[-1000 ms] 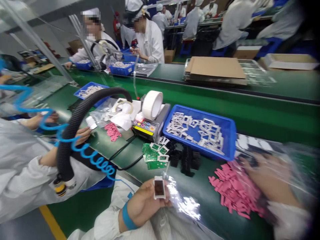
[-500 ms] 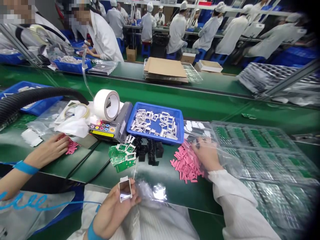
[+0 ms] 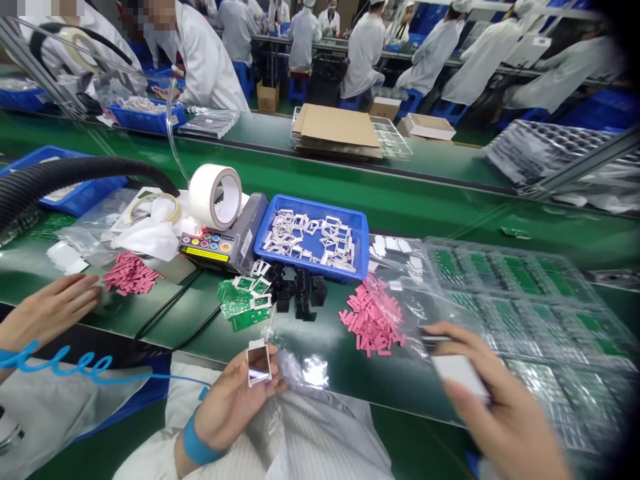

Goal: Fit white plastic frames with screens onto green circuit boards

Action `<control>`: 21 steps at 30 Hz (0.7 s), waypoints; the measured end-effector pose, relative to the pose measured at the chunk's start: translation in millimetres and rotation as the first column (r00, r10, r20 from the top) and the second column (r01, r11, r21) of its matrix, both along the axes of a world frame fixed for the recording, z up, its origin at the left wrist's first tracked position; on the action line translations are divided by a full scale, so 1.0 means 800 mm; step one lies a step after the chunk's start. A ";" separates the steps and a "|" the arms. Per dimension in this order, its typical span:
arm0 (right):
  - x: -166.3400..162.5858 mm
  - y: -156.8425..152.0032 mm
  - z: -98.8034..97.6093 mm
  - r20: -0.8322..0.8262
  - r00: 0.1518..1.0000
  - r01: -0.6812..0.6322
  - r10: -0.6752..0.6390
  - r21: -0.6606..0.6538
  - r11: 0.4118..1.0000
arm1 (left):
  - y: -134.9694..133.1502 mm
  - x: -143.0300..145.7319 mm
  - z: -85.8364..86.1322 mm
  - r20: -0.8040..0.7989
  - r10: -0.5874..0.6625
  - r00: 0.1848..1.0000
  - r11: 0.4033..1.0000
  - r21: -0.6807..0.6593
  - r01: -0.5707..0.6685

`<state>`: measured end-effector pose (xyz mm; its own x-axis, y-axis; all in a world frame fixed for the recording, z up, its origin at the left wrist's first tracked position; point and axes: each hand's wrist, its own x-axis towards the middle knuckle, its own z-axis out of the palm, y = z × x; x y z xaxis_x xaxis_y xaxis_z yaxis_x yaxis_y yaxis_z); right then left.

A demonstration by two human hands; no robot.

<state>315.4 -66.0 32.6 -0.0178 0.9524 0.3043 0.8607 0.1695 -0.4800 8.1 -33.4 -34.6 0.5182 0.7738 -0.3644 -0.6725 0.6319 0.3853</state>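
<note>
My left hand point(image 3: 235, 399) is closed on a small white-framed glossy part point(image 3: 259, 363), held upright near my lap. My right hand point(image 3: 493, 407) is lifted at the lower right and pinches a small white rectangular piece point(image 3: 460, 375); it is blurred by motion. Between the hands, on the green bench, lie a heap of pink strips point(image 3: 373, 319), several black blocks point(image 3: 299, 291) and green circuit boards point(image 3: 240, 303) carrying white frames. A blue bin point(image 3: 361, 225) of white frames stands behind them.
A tape dispenser with a white roll point(image 3: 216, 197) stands left of the bin. Clear trays of green boards point(image 3: 525, 293) fill the right side. A co-worker's hand point(image 3: 47, 310) rests at the left near more pink strips point(image 3: 129, 273). A black hose point(image 3: 75, 175) arches at the left.
My right hand has left the pink strips and the plastic bag and come toward me, now holding a white piece. My left hand has kept its part. The co-worker's hand drew back to the left.
</note>
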 end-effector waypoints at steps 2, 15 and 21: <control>-0.036 0.028 -0.023 0.025 0.989 -0.147 0.147 -0.005 0.989 | 0.000 0.002 0.000 0.006 -0.004 1.000 1.000 0.012 0.004; -0.063 0.106 -0.109 0.019 0.999 -0.028 0.027 0.020 0.999 | -0.006 -0.019 -0.004 0.001 0.062 0.998 0.997 0.042 -0.062; -0.076 0.099 -0.055 -0.223 0.973 -0.086 0.062 -0.097 0.992 | 0.004 -0.016 0.001 0.013 0.040 0.999 0.993 0.109 -0.041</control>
